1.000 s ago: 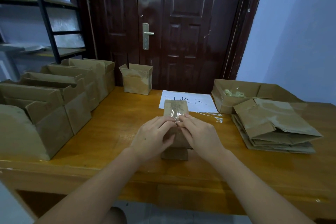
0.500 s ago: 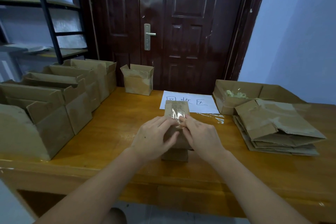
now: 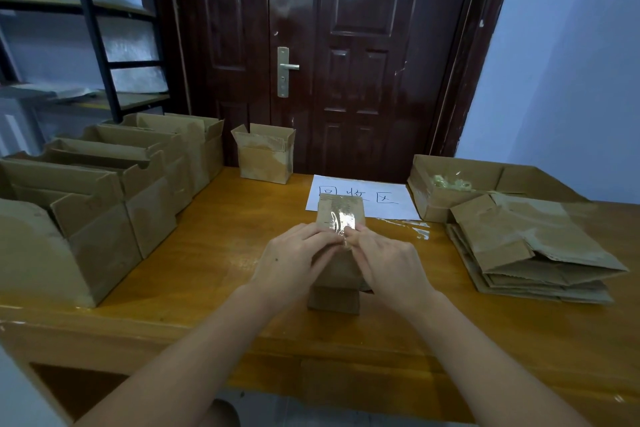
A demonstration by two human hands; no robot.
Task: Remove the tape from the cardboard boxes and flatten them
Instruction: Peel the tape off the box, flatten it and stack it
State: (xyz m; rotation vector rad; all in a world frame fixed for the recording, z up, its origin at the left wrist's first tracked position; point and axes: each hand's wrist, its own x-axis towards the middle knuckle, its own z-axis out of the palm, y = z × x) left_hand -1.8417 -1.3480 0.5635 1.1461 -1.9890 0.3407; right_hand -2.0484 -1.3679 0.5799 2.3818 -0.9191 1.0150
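Observation:
A small brown cardboard box (image 3: 335, 298) stands on the wooden table (image 3: 225, 239) in front of me. A strip of clear shiny tape (image 3: 343, 220) runs over its top face. My left hand (image 3: 294, 260) rests on the box's left side, with its fingertips at the tape. My right hand (image 3: 388, 263) lies on the right side and pinches the near end of the tape between thumb and fingers. The hands hide the middle of the box.
A row of open cardboard boxes (image 3: 104, 191) lines the left of the table, and one open box (image 3: 265, 158) stands at the back. A stack of flattened boxes (image 3: 526, 253) lies right, behind it a box holding tape scraps (image 3: 450, 182). A white paper sign (image 3: 360, 196) lies ahead.
The fingertips of both hands have drawn closer together at the near end of the tape. The box has stayed in place.

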